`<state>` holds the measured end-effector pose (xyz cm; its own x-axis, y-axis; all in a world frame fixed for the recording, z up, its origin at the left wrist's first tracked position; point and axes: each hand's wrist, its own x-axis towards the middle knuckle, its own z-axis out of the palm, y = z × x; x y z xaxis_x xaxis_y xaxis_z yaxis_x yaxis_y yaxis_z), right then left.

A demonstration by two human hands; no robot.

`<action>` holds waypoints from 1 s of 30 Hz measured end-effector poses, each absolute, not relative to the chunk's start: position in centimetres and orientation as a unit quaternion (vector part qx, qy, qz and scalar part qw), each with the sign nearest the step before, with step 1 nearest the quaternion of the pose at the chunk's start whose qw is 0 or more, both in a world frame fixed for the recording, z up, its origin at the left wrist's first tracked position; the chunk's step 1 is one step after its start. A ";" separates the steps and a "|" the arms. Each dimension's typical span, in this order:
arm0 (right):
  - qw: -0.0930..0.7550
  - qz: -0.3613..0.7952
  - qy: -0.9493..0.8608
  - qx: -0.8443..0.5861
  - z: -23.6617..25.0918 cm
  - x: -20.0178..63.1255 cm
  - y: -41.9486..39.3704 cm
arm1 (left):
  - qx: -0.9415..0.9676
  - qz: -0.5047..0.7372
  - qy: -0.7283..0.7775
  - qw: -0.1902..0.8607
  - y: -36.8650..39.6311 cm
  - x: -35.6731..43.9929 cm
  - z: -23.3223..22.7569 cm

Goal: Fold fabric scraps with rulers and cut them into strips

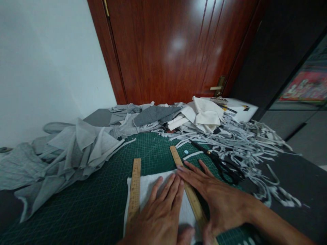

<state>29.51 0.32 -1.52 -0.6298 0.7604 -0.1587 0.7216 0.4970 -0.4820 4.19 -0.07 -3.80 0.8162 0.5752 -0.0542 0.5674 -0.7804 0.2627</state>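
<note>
A piece of pale grey fabric [150,178] lies flat on the green cutting mat [150,146]. My left hand [160,211] rests on it with fingers stretched out, its wrist side over the lower part of a wooden ruler [135,187] along the fabric's left side. A second wooden ruler [192,199] runs slantwise along the right side. My right hand [217,194] lies over this ruler, fingers spread, the fingertips pressing near the fabric's top corner. Black scissors [219,161] lie just beyond my right hand, next to a thin fabric strip [193,155].
A heap of grey fabric pieces [76,146] sits at the left. Behind the mat are more cloth [155,115] and cream fabric [208,114]. Many cut strips [245,136] are piled at the right, before a white box [245,109]. A wooden door [166,51] stands behind.
</note>
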 end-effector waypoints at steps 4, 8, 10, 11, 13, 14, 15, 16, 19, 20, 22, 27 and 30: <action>0.053 0.270 -0.869 -0.411 -1.7 30.2 0.5 | 0.941 0.032 0.306 0.139 -0.1 4.0 -3.7; 0.059 0.276 -0.871 -0.403 -1.9 30.7 0.6 | 0.940 0.023 0.310 0.139 0.0 4.0 -3.6; 0.058 0.279 -0.867 -0.408 -1.9 30.7 0.7 | 0.940 0.020 0.311 0.139 0.1 4.0 -3.4; 0.054 0.282 -0.865 -0.412 -1.8 30.6 0.7 | 0.940 0.021 0.309 0.140 0.1 4.1 -3.2; 0.045 0.288 -0.858 -0.423 -1.7 30.5 0.8 | 0.945 0.032 0.292 0.143 0.0 4.3 -2.8; 0.041 0.289 -0.856 -0.428 -1.6 30.4 0.8 | 0.949 0.043 0.274 0.147 -0.1 4.5 -2.5; 0.036 0.289 -0.854 -0.431 -1.6 30.4 0.8 | 0.954 0.055 0.256 0.149 -0.2 4.6 -2.2; 0.034 0.288 -0.854 -0.432 -1.6 30.4 0.7 | 0.956 0.066 0.240 0.152 -0.3 4.8 -1.9; 0.036 0.279 -0.858 -0.430 -1.8 30.5 0.6 | 0.955 0.083 0.233 0.163 -0.6 5.1 -1.4; 0.040 0.276 -0.860 -0.427 -1.9 30.6 0.6 | 0.952 0.081 0.244 0.167 -0.6 5.2 -1.3; 0.053 0.272 -0.865 -0.419 -2.2 30.7 0.6 | 0.943 0.073 0.272 0.175 -0.5 5.2 -1.3; 0.072 0.266 -0.870 -0.408 -2.5 30.7 0.5 | 0.936 0.036 0.300 0.179 0.0 5.3 -1.7; 0.068 0.269 -0.868 -0.412 -2.7 30.8 0.5 | 0.936 0.024 0.300 0.180 0.2 5.2 -1.8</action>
<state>30.75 0.47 -2.73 -0.6506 0.7524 -0.1035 0.6789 0.5150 -0.5234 5.17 0.24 -1.81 0.8187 0.5708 -0.0625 0.5533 -0.7550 0.3518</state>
